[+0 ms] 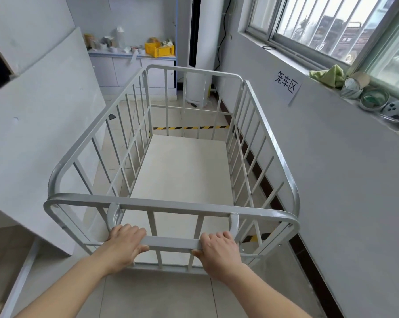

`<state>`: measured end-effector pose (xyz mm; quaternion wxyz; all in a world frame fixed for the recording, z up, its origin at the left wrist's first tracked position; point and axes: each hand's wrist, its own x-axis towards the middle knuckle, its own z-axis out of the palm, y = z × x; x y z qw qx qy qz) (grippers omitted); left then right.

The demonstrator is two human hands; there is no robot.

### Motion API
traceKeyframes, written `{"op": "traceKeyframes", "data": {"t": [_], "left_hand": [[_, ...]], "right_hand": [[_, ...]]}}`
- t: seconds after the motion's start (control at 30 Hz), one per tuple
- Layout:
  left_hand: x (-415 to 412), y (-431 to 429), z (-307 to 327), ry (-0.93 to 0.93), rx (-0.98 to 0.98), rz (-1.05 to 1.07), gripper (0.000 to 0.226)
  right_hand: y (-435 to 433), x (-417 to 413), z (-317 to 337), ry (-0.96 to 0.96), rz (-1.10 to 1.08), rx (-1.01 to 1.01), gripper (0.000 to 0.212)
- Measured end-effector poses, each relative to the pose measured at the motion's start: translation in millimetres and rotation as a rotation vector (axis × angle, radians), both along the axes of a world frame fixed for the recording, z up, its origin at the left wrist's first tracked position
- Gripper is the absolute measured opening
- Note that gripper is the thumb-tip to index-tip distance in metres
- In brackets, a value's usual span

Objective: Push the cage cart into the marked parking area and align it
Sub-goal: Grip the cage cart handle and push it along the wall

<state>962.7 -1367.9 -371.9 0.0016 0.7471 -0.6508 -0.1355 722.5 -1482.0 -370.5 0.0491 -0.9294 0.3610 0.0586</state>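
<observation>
A white metal cage cart (171, 206) with barred sides and a pale flat deck stands in front of me, empty. My left hand (125, 243) and my right hand (219, 249) both grip its low handle bar (171, 243) on the near end. A yellow-and-black striped tape line (191, 128) crosses the floor just beyond the cart's far end. Another piece of striped tape (254, 238) shows by the cart's near right corner. The cart's right side runs close along the wall.
A paper sign (287, 84) hangs on the right wall under a window sill holding tape rolls and a green cloth (329, 75). A large white slanted panel (33, 134) stands close on the left. A white cabinet (134, 70) with a yellow crate and a tall white cylinder (197, 83) stand ahead.
</observation>
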Motion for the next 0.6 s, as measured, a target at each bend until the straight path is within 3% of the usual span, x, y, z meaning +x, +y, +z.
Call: {"op": "traceKeyframes", "data": {"t": [0.6], "left_hand": [[21, -102, 3, -0.040, 0.011, 0.023, 0.021]], "right_hand": [[-107, 26, 3, 0.001, 0.029, 0.026, 0.042]]}}
